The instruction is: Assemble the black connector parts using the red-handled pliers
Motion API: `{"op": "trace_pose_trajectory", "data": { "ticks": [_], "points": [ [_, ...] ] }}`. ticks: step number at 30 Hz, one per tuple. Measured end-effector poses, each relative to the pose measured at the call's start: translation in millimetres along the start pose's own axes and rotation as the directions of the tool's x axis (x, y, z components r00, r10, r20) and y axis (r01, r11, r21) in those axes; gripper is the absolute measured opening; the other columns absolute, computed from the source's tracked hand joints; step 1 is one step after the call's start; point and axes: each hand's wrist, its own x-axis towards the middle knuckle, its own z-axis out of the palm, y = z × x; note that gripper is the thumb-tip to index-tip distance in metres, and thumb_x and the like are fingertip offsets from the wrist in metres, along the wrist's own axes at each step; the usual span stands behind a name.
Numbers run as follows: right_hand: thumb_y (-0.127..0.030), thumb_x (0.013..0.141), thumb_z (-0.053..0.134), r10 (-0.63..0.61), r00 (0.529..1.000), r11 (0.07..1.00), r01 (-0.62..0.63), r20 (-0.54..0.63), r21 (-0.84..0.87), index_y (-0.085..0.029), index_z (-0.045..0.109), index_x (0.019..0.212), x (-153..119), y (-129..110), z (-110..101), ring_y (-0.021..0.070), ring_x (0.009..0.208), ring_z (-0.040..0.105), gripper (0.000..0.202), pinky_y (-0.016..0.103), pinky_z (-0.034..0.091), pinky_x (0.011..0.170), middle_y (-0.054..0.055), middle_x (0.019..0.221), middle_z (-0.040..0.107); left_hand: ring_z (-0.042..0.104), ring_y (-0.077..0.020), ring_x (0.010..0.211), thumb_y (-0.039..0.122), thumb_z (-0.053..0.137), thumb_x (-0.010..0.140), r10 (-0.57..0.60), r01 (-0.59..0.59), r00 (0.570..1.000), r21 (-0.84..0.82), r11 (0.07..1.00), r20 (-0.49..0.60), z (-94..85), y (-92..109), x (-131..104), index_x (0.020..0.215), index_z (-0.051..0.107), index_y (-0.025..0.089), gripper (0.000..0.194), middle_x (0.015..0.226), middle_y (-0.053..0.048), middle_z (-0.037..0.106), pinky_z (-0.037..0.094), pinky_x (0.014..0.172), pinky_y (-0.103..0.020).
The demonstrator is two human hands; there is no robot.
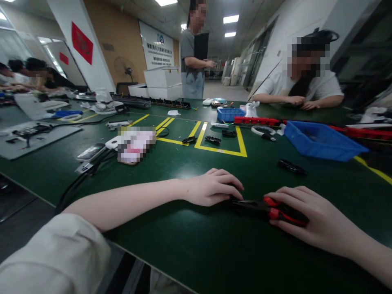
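Note:
My right hand [315,214] is wrapped round the red and black handles of long-nose pliers [254,205], whose jaws point left. The jaws reach to the fingertips of my left hand [214,188], which is closed just above the table. A small dark piece seems to sit at the jaw tips under those fingers, too hidden to name. Past my hands, on the right, lies a black elongated part [292,167]. More small black parts [213,140] lie within and beside a yellow tape outline [220,152] further back.
The green table [171,249] carries a large blue bin [324,141], a smaller blue basket [229,114] and red strips [257,121]. On the left are a phone [136,145] and black cables [92,171]. One person [301,87] sits opposite; another [192,53] stands behind.

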Motion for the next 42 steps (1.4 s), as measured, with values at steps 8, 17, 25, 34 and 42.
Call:
{"op": "trace_pose_trajectory", "data": {
  "ticks": [8, 17, 25, 34, 42],
  "points": [
    [-0.047, 0.088, 0.065, -0.020, 0.999, 1.000, 0.020, -0.040, -0.008, -0.026, 0.065, 0.118, 5.3, -3.7, -1.6, 0.0237, 0.076, 0.070, 0.037, 0.036, 0.058, 0.060, 0.008, 0.097, 0.074, 0.052, -0.0239, 0.132, 0.025, 0.048, 0.101, 0.091, -0.087, 0.995, -0.094, 0.992, 0.037, -2.0, -1.3, 2.8, 0.123, 0.061, 0.013, 0.028, 0.138, -0.014, 0.061, 0.040, 0.115, -0.038],
    [-0.044, 0.086, 0.067, -0.005, 0.999, 1.000, 0.005, -0.051, -0.005, -0.027, 0.065, 0.119, 4.2, -3.2, 0.6, 0.0244, 0.075, 0.070, 0.037, 0.037, 0.058, 0.060, 0.008, 0.098, 0.074, 0.054, -0.0249, 0.128, 0.032, 0.060, 0.098, 0.066, -0.067, 0.998, -0.079, 0.995, -0.016, 4.4, -2.3, 3.1, 0.118, 0.063, 0.015, 0.027, 0.132, -0.014, 0.064, 0.046, 0.111, -0.039],
    [-0.043, 0.090, 0.064, -0.048, 0.997, 0.986, 0.038, -0.062, -0.162, -0.022, 0.062, 0.121, 3.2, -4.0, -1.2, 0.0247, 0.089, 0.069, 0.038, 0.039, 0.056, 0.073, 0.010, 0.104, 0.072, 0.057, -0.0253, 0.126, 0.035, 0.062, 0.097, 0.043, -0.043, 0.999, -0.089, 0.995, -0.008, 5.7, -1.4, 3.6, 0.118, 0.062, 0.016, 0.028, 0.131, -0.014, 0.065, 0.047, 0.108, -0.040],
    [-0.036, 0.094, 0.057, -0.075, 0.996, 0.973, 0.064, -0.044, -0.220, -0.018, 0.058, 0.128, 2.2, -3.0, -2.6, 0.0268, 0.102, 0.067, 0.039, 0.041, 0.054, 0.084, 0.013, 0.115, 0.071, 0.057, -0.0255, 0.126, 0.035, 0.065, 0.095, -0.016, 0.017, 1.000, -0.120, 0.993, 0.010, 6.6, -0.7, 3.9, 0.117, 0.063, 0.019, 0.027, 0.132, -0.012, 0.064, 0.046, 0.108, -0.041],
    [-0.031, 0.092, 0.060, -0.046, 0.997, 0.975, 0.032, -0.060, -0.220, -0.017, 0.057, 0.132, -2.7, -5.6, -2.5, 0.0275, 0.109, 0.063, 0.042, 0.044, 0.052, 0.091, 0.013, 0.121, 0.069, 0.056, -0.0268, 0.128, 0.033, 0.065, 0.095, -0.042, 0.044, 0.999, -0.128, 0.991, 0.022, 6.3, 2.3, 4.2, 0.118, 0.062, 0.019, 0.027, 0.133, -0.013, 0.063, 0.045, 0.109, -0.043]
  ]
}}
